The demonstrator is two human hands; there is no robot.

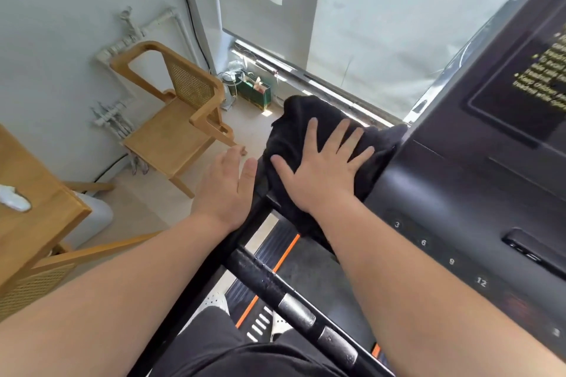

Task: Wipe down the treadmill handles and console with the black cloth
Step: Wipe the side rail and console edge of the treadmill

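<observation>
The black cloth [294, 128] is draped over the left corner of the treadmill's dark console [477, 180]. My right hand [324, 168] lies flat on the cloth with fingers spread, pressing it onto the console's left end. My left hand [228, 184] hovers flat just left of the cloth, beside the top of the black side handle [242, 232], holding nothing. A black crossbar handle [294, 300] with metal sensor plates runs below my arms. The console screen [526, 82] shows yellow text at the right.
A wooden chair [177, 119] stands left of the treadmill by the wall with its pipes. A wooden table [33, 208] fills the left edge. A green bag [254, 92] sits by the window. The treadmill belt [269, 254] with orange stripes lies below.
</observation>
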